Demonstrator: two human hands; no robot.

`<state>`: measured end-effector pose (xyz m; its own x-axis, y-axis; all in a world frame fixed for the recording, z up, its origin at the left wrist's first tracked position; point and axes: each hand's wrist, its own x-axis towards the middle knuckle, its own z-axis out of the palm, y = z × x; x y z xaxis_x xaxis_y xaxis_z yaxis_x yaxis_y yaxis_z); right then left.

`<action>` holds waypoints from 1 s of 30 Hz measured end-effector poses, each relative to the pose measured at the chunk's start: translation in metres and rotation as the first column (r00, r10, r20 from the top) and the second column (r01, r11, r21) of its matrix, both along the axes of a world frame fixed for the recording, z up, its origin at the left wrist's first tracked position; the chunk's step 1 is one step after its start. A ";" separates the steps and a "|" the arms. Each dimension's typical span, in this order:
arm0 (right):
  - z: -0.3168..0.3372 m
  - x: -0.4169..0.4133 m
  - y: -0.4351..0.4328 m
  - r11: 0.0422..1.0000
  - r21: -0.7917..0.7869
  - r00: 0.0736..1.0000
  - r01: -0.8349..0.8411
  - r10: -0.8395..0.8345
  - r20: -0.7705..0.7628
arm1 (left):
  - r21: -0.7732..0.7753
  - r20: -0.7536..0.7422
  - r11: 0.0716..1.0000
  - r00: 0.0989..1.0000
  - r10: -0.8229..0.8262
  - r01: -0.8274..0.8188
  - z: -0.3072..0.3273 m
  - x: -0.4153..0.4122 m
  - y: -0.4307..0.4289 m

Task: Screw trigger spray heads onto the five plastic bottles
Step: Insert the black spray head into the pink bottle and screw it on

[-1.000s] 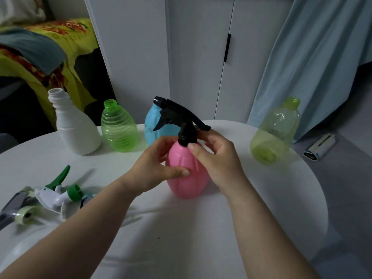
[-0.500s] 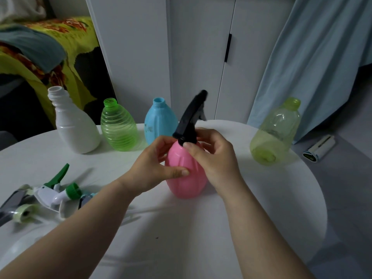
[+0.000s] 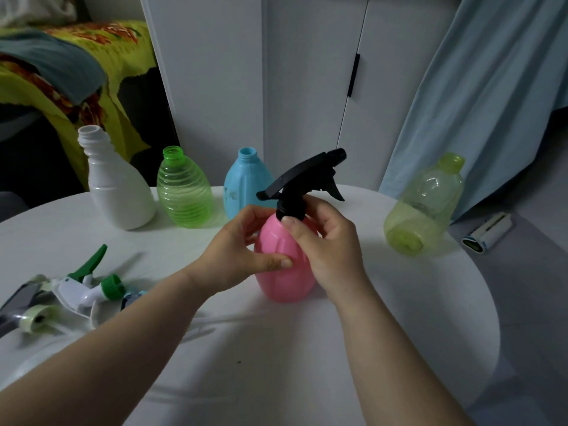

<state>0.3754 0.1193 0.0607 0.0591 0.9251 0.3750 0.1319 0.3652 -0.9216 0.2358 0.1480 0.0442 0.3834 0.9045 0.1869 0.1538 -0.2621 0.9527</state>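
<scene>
— Hands first: what are they doing?

— Left hand (image 3: 236,256) wraps the side of the pink bottle (image 3: 284,272), thumb pressed flat across its front and the other fingers curled behind the shoulder. Right hand (image 3: 329,247) pinches the collar of the black trigger spray head (image 3: 302,182), thumb tip on the near side, fingers bent around the far side.

— Where does the bottle stand?

— Upright on the round white table (image 3: 399,318), near its middle. The black head sits on the bottle's neck, its nozzle pointing up and to the right, its lever hanging below.

— And the other bottles?

— Three stand in a row at the far edge, all with open necks: a white bottle (image 3: 115,192) on the left, a ribbed green bottle (image 3: 184,192) beside it, a blue bottle (image 3: 246,186) partly behind the black head. A yellow-green bottle (image 3: 427,210) is well apart at the right, leaning with its base turned toward the camera.

— Any spare heads?

— A loose pile lies at the table's left edge: a white head with green lever and collar (image 3: 89,284), a pale yellow-green collar (image 3: 33,318), and a bluish piece (image 3: 132,298) half hidden by the left forearm. How many heads are in the pile cannot be told.
</scene>
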 end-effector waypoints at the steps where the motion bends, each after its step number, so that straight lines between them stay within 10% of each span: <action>1: -0.001 -0.002 0.000 0.999 0.012 0.999 0.032 -0.032 0.001 | 0.011 -0.006 1.000 1.000 -0.002 0.002 0.000 0.000 0.001; 6: -0.004 -0.007 -0.004 0.984 0.067 0.985 0.167 -0.169 0.025 | 0.056 -0.017 0.998 0.999 0.035 -0.034 0.000 0.002 -0.002; 18: 0.013 0.017 0.009 0.968 -0.129 0.960 -0.215 0.233 0.152 | 0.017 -0.136 0.991 0.982 -0.130 0.133 0.006 -0.007 0.003; 30: 0.007 0.000 -0.001 1.000 0.015 0.985 0.001 -0.003 0.170 | 0.059 -0.108 0.998 0.994 -0.028 0.035 -0.002 -0.007 -0.001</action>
<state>0.3756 0.1181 0.0675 -0.0047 0.9194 0.3932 0.2873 0.3779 -0.8801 0.2289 0.1469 0.0425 0.4321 0.8799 0.1976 0.2446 -0.3252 0.9134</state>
